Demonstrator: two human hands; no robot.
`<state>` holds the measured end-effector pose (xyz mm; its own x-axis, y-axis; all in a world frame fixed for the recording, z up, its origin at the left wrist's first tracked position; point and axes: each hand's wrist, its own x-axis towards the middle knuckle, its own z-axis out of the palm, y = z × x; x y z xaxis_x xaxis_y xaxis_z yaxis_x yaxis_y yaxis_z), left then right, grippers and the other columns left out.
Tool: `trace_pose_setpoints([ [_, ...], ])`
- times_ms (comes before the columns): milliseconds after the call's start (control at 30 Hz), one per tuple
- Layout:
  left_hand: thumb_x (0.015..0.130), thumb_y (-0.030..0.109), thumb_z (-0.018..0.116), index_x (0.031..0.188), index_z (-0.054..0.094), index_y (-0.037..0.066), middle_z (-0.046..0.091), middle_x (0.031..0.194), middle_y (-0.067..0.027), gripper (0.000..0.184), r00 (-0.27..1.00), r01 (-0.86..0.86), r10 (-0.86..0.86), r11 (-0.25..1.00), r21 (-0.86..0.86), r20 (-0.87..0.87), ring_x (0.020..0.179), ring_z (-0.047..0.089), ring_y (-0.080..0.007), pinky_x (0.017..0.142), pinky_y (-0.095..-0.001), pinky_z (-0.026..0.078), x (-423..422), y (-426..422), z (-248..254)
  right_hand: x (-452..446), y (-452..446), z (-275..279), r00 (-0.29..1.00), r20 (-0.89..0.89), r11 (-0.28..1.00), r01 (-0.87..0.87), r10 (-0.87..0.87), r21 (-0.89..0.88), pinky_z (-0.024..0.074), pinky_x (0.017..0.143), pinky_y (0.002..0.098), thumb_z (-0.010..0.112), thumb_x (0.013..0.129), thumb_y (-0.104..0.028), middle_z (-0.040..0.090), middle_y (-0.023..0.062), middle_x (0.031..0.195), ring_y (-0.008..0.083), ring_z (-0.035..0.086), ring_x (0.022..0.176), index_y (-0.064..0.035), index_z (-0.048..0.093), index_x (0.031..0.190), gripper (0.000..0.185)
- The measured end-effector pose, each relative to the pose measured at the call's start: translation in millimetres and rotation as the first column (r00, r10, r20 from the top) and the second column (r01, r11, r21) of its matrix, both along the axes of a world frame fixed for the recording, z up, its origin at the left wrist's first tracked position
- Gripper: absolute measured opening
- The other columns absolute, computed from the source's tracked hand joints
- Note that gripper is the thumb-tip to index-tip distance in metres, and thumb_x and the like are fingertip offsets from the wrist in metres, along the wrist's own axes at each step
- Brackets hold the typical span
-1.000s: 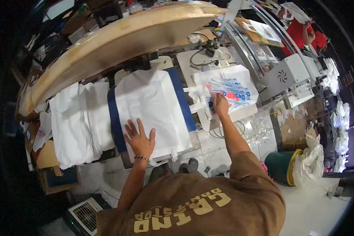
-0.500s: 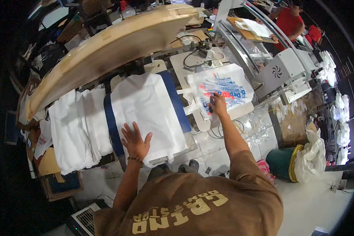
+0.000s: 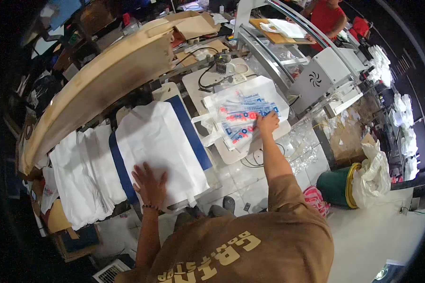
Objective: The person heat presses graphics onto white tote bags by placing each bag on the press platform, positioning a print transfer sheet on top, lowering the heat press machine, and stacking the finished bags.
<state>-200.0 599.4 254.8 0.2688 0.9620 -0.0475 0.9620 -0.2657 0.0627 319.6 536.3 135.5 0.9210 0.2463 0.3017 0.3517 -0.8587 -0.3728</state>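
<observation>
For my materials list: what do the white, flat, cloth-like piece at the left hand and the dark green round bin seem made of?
White, flat, cloth-like piece: probably nonwoven fabric, matte; it creases softly without glare.
Dark green round bin: likely smooth plastic, by its even colour and rounded wall, though metal is possible.

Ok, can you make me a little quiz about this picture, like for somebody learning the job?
1. True or false: the left hand is spread over the white material.
2. Pick one: what colour is the layer showing along two sides of that material? A) red B) blue C) green
3. Fill the gap: the ____ hand is at the strips with blue and red lettering.

Key: 1 true; 2 B; 3 right hand.
</observation>
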Motion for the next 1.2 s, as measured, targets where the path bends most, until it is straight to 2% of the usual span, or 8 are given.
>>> trace_pose_setpoints([
  [267,0.094,0.067,0.047,0.159,0.02,0.009,0.009,0.164,-0.0249,0.091,0.999,-0.002,0.001,1.0,-0.031,-0.042,0.15,0.011,-0.0469,0.111,-0.0697,0.019,-1.6,-1.6,7.9,53.2,-22.9,-0.9,0.988,-0.145,0.997,0.059,-0.05,0.057,0.0528,0.084,0.0495,0.088,0.066,-0.041,0.066,0.0137,0.113,0.0345,0.065,0.104,-0.0141,0.064,0.12,0.066],
  [433,0.095,0.066,0.047,0.159,0.02,0.011,0.01,0.164,-0.0256,0.09,0.999,-0.008,0.008,1.0,-0.011,0.032,0.15,0.01,-0.0471,0.111,-0.0705,0.02,-4.9,-1.9,4.9,64.9,-36.0,9.9,0.977,-0.053,0.944,-0.185,0.207,0.275,0.0529,0.075,0.044,0.08,0.075,-0.021,0.07,0.0155,0.086,0.0335,0.07,0.084,-0.0041,0.069,0.083,0.022],
  [667,0.093,0.067,0.051,0.157,0.023,0.01,0.011,0.162,-0.0295,0.091,0.997,0.05,-0.056,0.995,0.09,0.06,0.148,0.01,-0.0515,0.109,-0.0719,0.02,-13.9,2.4,-15.9,18.3,-16.3,108.7,0.862,0.078,0.852,-0.507,0.501,0.134,0.0505,0.074,0.0505,0.062,0.087,-0.009,0.071,0.0166,0.092,0.0425,0.067,0.088,-0.0079,0.061,0.112,0.025],
  [833,0.089,0.064,0.06,0.158,0.019,0.01,0.012,0.161,-0.0299,0.097,0.994,0.042,-0.031,0.994,-0.105,0.101,0.147,0.016,-0.0515,0.11,-0.0694,0.022,-20.4,16.5,21.4,-136.8,-20.2,272.2,0.343,0.15,0.291,-0.913,0.927,0.287,0.0537,0.068,0.0356,0.061,0.089,0.002,0.072,0.0167,0.093,0.031,0.072,0.081,-0.0027,0.065,0.111,0.023],
  [933,0.09,0.051,0.068,0.159,0.016,0.009,0.014,0.162,-0.0252,0.096,0.888,0.137,-0.042,0.975,-0.177,0.458,0.149,0.018,-0.0451,0.113,-0.059,0.026,-18.2,35.4,46.3,-206.0,-21.9,324.2,0.101,0.16,0.021,-0.899,0.982,0.438,0.0523,0.067,0.0319,0.064,0.088,0.001,0.072,0.0148,0.091,0.0255,0.071,0.077,0.0,0.065,0.111,0.022],
  [1000,0.093,0.028,0.071,0.158,0.017,0.007,0.032,0.156,-0.0207,0.087,0.167,0.589,0.107,0.786,-0.186,0.98,0.143,0.034,-0.0358,0.111,-0.0464,0.035,-14.2,53.6,52.1,-236.6,-12.9,332.0,0.006,0.172,-0.085,-0.852,0.985,0.517,0.0509,0.064,0.0296,0.065,0.09,0.0,0.072,0.0135,0.088,0.0211,0.069,0.072,0.0016,0.064,0.11,0.02],
  [1100,0.095,0.008,0.066,0.152,0.033,0.005,0.057,0.133,-0.0136,0.066,-0.18,0.793,0.399,0.6,-0.107,0.899,0.123,0.055,-0.0248,0.102,-0.0364,0.045,-15.2,65.9,87.4,-265.2,15.2,316.6,0.188,-0.094,0.2,-0.698,0.978,0.688,0.0478,0.056,0.0272,0.063,0.096,-0.008,0.069,0.0093,0.08,0.0125,0.064,0.064,0.0017,0.064,0.108,0.015],
  [1200,0.095,0.0,0.062,0.138,0.05,0.002,0.067,0.108,-0.0075,0.045,-0.128,0.698,0.48,0.665,-0.265,0.868,0.1,0.064,-0.0165,0.092,-0.0312,0.051,-53.3,100.2,51.5,-282.8,45.6,252.3,0.28,-0.113,0.271,-0.63,0.953,0.728,0.0486,0.049,0.0289,0.062,0.099,-0.014,0.066,0.0098,0.072,0.0118,0.062,0.055,0.0019,0.062,0.105,0.017],
])
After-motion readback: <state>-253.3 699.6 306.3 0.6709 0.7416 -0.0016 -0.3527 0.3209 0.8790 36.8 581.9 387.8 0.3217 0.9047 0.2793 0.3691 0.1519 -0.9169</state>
